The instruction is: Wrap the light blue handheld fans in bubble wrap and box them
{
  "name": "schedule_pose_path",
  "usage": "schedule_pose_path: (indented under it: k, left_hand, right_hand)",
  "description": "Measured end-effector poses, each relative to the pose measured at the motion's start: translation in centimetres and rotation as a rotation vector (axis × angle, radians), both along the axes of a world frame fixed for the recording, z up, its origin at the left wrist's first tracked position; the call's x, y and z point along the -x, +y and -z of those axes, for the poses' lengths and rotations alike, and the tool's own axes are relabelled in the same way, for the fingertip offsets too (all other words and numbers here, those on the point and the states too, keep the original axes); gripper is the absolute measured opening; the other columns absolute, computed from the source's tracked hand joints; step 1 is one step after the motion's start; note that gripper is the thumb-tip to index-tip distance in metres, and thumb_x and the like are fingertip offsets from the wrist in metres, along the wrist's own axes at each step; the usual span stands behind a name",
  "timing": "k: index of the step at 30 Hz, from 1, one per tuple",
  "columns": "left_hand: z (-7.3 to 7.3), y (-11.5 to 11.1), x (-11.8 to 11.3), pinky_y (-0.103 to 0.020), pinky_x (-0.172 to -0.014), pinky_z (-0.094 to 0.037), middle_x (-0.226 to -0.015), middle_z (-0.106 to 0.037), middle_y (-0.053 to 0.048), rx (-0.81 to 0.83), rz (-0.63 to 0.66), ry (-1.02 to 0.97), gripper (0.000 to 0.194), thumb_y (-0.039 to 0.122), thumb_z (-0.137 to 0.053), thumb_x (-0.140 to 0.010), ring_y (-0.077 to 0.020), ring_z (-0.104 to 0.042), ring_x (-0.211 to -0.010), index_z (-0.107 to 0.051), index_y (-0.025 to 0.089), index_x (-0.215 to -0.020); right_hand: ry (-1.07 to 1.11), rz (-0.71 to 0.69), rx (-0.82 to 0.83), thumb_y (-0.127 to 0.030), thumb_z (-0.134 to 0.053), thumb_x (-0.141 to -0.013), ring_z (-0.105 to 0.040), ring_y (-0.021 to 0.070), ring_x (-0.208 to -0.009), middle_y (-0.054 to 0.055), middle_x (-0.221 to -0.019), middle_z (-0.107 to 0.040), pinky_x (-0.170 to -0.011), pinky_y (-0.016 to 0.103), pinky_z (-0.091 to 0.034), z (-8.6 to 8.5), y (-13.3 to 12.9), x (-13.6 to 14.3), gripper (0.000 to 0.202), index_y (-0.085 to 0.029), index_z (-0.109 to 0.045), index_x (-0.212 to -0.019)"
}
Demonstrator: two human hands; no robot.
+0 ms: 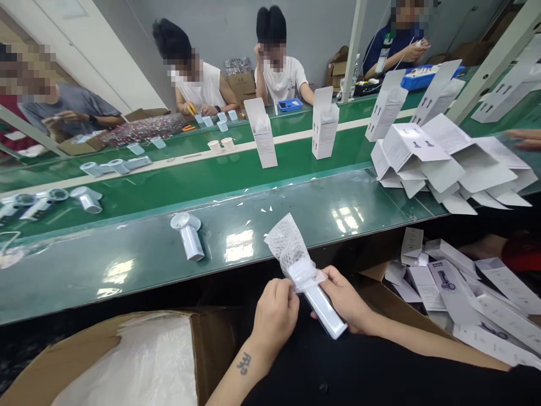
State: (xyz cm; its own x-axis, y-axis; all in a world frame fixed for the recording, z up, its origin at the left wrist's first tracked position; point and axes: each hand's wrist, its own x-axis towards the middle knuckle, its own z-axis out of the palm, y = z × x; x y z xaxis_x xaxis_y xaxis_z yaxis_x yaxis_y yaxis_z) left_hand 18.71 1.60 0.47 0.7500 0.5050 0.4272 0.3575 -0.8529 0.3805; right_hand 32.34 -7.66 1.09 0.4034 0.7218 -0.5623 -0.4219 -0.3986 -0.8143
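Grey wall (228,34) spans the top of the frame, behind people (289,73) along a green belt (211,177). Nearer, a glossy bench (143,239) crosses mid-frame, another device (192,239) resting on it left of centre. At lower centre, the right hand (344,296) grips a device (324,313) partly inside a bubble bag (291,248); the left hand (276,307) pinches the bag's edge.

1 pale device (325,313), tilted, far end in bubble wrap (289,242)
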Motion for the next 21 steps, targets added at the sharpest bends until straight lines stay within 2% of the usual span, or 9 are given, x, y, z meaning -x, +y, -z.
schedule_pose_path:
  k: [2,3,5,7,9,11,14,18,21]
  left_hand:
    - [0.8,-0.6,0.6,-0.024,-0.054,-0.042,-0.066,-0.055,-0.001,0.161,-0.109,0.065,0.013,0.007,-0.043,-0.079,-0.0137,-0.055,-0.058,-0.048,0.019,-0.077]
    - [1.1,-1.1,1.0,-0.022,-0.051,-0.04,-0.064,-0.054,0.001,0.242,-0.083,0.096,0.014,0.007,-0.043,-0.078,-0.0125,-0.054,-0.055,-0.048,0.02,-0.076]
    - [1.5,-2.0,1.9,-0.021,-0.05,-0.037,-0.06,-0.053,0.003,0.336,0.094,0.11,0.015,0.007,-0.043,-0.075,-0.0106,-0.051,-0.051,-0.048,0.02,-0.075]
    - [1.3,-2.5,2.8,-0.02,-0.051,-0.036,-0.059,-0.053,0.003,0.38,0.297,0.07,0.014,0.009,-0.043,-0.074,-0.0099,-0.049,-0.051,-0.05,0.02,-0.072]
    - [0.3,-2.4,3.0,-0.02,-0.051,-0.036,-0.06,-0.055,0.002,0.519,0.385,0.045,0.011,0.013,-0.046,-0.077,-0.0093,-0.05,-0.052,-0.053,0.019,-0.07]
    - [-1.7,-1.4,2.2,-0.019,-0.051,-0.037,-0.06,-0.057,0.001,0.735,0.348,0.043,0.011,0.02,-0.05,-0.081,-0.0088,-0.05,-0.052,-0.055,0.018,-0.071]
    - [-6.1,0.6,-0.6,-0.019,-0.049,-0.038,-0.054,-0.055,0.003,0.924,0.147,-0.061,0.014,0.028,-0.05,-0.083,-0.0089,-0.049,-0.048,-0.054,0.017,-0.075]
    - [-12.6,2.9,-3.9,-0.021,-0.051,-0.041,-0.055,-0.055,0.004,0.719,0.124,-0.149,0.017,0.031,-0.049,-0.083,-0.01,-0.05,-0.048,-0.057,0.018,-0.092]
    - [-14.9,4.2,-5.2,-0.025,-0.061,-0.048,-0.084,-0.065,-0.003,0.533,0.092,-0.217,0.043,0.041,-0.054,-0.081,-0.016,-0.061,-0.071,-0.053,0.02,-0.119]
  right_hand:
    - [-0.368,-0.094,-0.05,-0.042,-0.044,-0.089,-0.057,0.0158,-0.064,-0.001,-0.07,-0.057,-0.063,0.031,-0.047,0.3,-1.3,-0.3,0.021,-0.021,-0.048,-0.085]
    - [-0.533,-0.164,-0.072,-0.038,-0.043,-0.09,-0.057,0.0164,-0.069,0.001,-0.075,-0.059,-0.065,0.031,-0.045,0.5,-2.1,-0.6,0.019,-0.021,-0.049,-0.085]
    - [-0.747,-0.339,-0.073,-0.031,-0.04,-0.09,-0.057,0.0166,-0.07,0.002,-0.077,-0.06,-0.066,0.03,-0.042,0.6,-4.0,-1.5,0.015,-0.02,-0.05,-0.087]
    - [-0.811,-0.527,-0.015,-0.028,-0.04,-0.089,-0.054,0.0149,-0.061,0.0,-0.068,-0.058,-0.058,0.027,-0.038,0.3,-5.8,-2.6,0.012,-0.021,-0.05,-0.088]
    - [-0.818,-0.667,0.013,-0.028,-0.043,-0.088,-0.05,0.0126,-0.054,-0.002,-0.063,-0.057,-0.052,0.024,-0.033,-0.7,-7.1,-3.5,0.01,-0.021,-0.05,-0.091]
    - [-0.844,-0.674,-0.014,-0.028,-0.044,-0.088,-0.048,0.0114,-0.052,-0.003,-0.062,-0.057,-0.051,0.023,-0.031,-2.6,-7.2,-4.2,0.011,-0.021,-0.051,-0.094]
    - [-0.951,-0.555,-0.058,-0.024,-0.04,-0.089,-0.051,0.0114,-0.055,-0.002,-0.064,-0.058,-0.053,0.022,-0.034,-6.8,-5.1,-5.3,0.011,-0.02,-0.051,-0.089]
    - [-1.108,-0.396,-0.116,-0.015,-0.042,-0.082,-0.055,0.0129,-0.061,0.0,-0.067,-0.06,-0.059,0.024,-0.04,-12.0,-1.6,-7.7,0.014,-0.019,-0.055,-0.08]
    - [-0.792,-0.349,-0.196,-0.015,-0.041,-0.08,-0.059,0.0129,-0.059,0.0,-0.066,-0.061,-0.056,0.022,-0.045,-14.1,0.4,-8.6,0.016,-0.019,-0.057,-0.08]
